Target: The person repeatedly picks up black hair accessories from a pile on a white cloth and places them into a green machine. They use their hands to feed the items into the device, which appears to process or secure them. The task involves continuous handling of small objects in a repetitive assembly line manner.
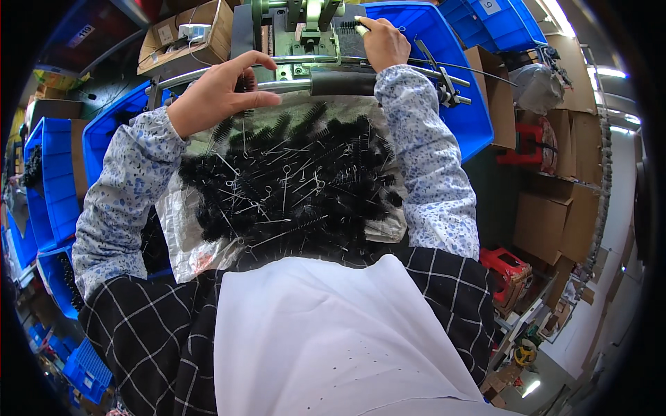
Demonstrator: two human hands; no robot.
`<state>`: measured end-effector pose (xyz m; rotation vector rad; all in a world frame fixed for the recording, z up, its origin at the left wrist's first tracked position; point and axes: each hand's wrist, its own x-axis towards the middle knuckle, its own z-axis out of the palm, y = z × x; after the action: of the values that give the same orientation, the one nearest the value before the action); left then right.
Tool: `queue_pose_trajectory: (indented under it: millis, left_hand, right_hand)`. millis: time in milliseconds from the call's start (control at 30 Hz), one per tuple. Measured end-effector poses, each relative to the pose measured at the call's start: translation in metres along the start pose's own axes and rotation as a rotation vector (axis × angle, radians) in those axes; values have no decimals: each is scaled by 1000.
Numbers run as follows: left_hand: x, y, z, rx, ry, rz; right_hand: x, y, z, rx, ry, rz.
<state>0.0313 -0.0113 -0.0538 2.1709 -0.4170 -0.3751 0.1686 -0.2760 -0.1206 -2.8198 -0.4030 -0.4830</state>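
My right hand [386,44] is closed round a small black wire brush [348,28] at the right side of a metal machine [305,41]; its bristles point left. My left hand [220,91] is over the machine's front rail, thumb and index finger spread apart. Dark bristles show between that thumb and finger; whether the hidden fingers touch them I cannot tell. Below both hands lies a heap of black twisted-wire brushes [291,180] with metal stems and ring ends, on a pale plastic sheet [177,229].
A blue bin [479,118] stands behind and right of the machine, with metal rods [444,80] across it. Several blue bins [55,180] line the left. An open cardboard box [184,43] sits at the back left. More cartons [544,215] and red objects [505,270] are on the right.
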Motion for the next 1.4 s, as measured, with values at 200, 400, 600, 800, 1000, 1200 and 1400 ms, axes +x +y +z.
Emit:
queue_pose_trajectory:
  millis: [200, 400, 600, 800, 1000, 1200, 1400]
  left_hand:
    - [-3, -3, -2, -46, -26, -31]
    - [0, 0, -1, -30, -39, -16]
    - [2, -1, 1, -36, -43, 37]
    - [-1, -4, -11, -32, -92, -15]
    - [-5, -13, -15, -110, -60, 109]
    - [-2, 5, -19, 5, -88, 122]
    - [1, 3, -21, 53, -88, 167]
  right_hand:
    - [9, -3, 17, 18, 16, -8]
    - [9, -6, 18, 40, 42, -22]
    - [17, -4, 25, 8, -96, -28]
    - [4, 0, 14, -105, 6, -90]
    - [-6, 17, 36, 32, 87, -127]
    - [-1, -27, 27, 73, 30, -108]
    - [1, -48, 26, -1, -5, -100]
